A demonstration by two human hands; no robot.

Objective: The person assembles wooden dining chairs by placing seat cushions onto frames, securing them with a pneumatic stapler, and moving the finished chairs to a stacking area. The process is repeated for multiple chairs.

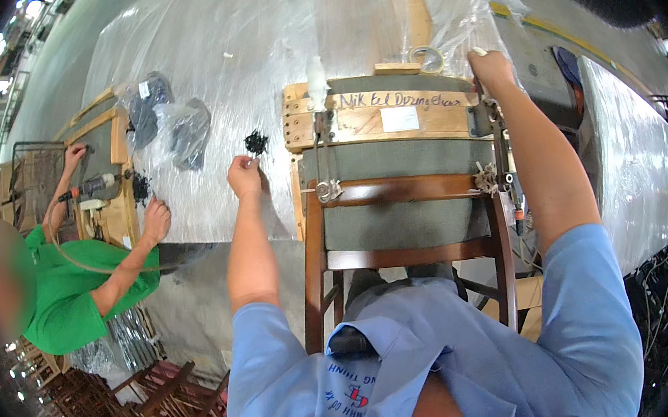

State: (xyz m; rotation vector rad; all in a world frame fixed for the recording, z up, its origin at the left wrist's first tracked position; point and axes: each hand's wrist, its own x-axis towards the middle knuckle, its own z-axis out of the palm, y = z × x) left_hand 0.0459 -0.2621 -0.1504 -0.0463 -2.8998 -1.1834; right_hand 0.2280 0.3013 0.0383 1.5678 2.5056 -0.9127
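Observation:
A dark brown wooden chair frame (pixel 404 189) lies against a wooden jig (pixel 366 129) padded with grey fabric. Toggle clamps stand at its two sides; the left clamp (pixel 320 117) has a white handle pointing up. My right hand (pixel 491 70) is closed around the handle of the right clamp (pixel 484 117), whose pale tip shows above my fist. Beside a small pile of black screws (pixel 256 143), my left hand (pixel 244 177) has its fingers pinched together. Whatever is between those fingertips is too small to make out.
Plastic film covers the table (pixel 198 45). A tape roll (pixel 427 60) lies behind the jig. At left, a co-worker in a green shirt (pixel 88 288) works at another jig with a power screwdriver (pixel 91 186). Dark bagged items (pixel 186 134) lie between us.

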